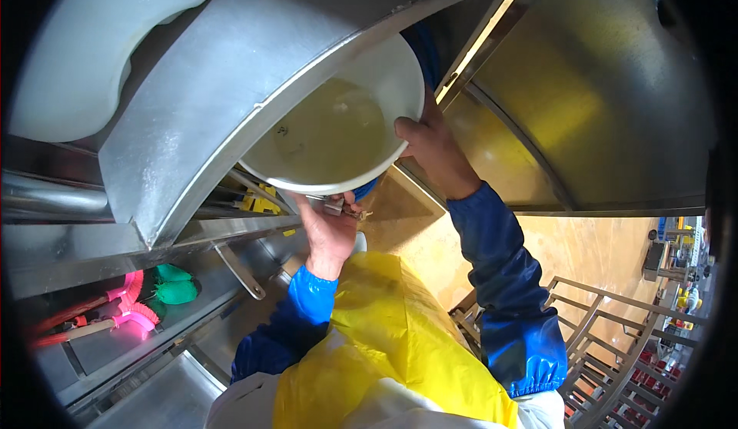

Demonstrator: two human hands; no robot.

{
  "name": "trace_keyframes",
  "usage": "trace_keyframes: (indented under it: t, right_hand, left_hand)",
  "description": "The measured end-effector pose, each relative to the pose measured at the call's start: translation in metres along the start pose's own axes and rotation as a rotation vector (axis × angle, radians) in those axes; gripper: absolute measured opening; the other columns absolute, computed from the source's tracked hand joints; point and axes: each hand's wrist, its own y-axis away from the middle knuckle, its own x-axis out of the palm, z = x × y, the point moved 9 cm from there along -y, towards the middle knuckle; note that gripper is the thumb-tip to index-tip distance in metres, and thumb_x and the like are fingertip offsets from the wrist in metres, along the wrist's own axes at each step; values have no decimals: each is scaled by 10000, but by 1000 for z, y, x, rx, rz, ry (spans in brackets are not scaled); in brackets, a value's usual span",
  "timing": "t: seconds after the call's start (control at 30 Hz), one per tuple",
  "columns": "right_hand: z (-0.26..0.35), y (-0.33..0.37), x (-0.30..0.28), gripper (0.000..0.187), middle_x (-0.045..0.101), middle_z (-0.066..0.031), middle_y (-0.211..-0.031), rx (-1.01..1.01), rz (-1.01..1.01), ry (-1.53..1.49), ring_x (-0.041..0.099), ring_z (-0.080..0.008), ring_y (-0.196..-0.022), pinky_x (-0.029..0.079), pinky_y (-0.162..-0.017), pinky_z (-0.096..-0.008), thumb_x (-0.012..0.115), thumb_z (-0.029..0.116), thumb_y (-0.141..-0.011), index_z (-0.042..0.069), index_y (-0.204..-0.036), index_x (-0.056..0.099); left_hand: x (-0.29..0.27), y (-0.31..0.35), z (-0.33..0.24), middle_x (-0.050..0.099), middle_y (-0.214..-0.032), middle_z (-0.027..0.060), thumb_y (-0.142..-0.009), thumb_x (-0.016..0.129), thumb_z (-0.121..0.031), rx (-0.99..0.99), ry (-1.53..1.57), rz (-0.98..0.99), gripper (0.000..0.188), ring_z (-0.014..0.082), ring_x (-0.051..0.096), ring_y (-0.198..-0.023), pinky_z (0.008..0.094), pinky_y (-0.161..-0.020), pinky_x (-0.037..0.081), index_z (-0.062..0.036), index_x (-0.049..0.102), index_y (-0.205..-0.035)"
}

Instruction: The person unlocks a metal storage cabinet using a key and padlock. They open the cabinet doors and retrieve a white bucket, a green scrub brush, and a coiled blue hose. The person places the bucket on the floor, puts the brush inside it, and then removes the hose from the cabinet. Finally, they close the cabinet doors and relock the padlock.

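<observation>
A round white bucket [401, 83] with pale, cloudy liquid [338, 133] in it is tilted toward me, partly hidden behind a metal edge. My right hand [434, 146] grips its right rim, the thumb over the lip and the fingers out of sight outside. Under the near rim is my left hand [327, 233], palm up. Its fingers curl round a small metal fitting [334, 205]; whether this is part of the bucket I cannot tell. Some small dark specks show in the liquid.
A curved steel panel [207, 83] overhangs the bucket's left side. A large steel surface [600, 91] stands at the right. Pink-headed brushes [134, 317] and a green item [175, 284] lie on the lower left steel surface. A metal rack [615, 344] stands at lower right.
</observation>
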Motion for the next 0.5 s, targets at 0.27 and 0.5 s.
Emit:
trace_keyframes:
  t: [0.27, 0.5]
  right_hand:
    - [6, 25, -7, 837, 410, -179, -1526, -42, 158, -85, 372, -262, -1428, 277, -1192, -347, 551, 73, -810, -11, -1581, 237]
    - [16, 8, 8, 759, 484, -211, -1448, -54, 104, 31, 493, -331, -1332, 407, -1105, -388, 560, 88, -850, -1, -1551, 281]
  left_hand:
    - [-7, 18, 25, 629, -1020, -13, -922, 553, -698, 57, 1, 16, 583, 181, 563, -880, 362, -713, 449, -173, 600, -1171]
    - [0, 9, 3, 538, -868, 7, -893, 553, -734, 31, 16, -67, 626, 192, 559, -817, 365, -710, 426, -140, 616, -1081]
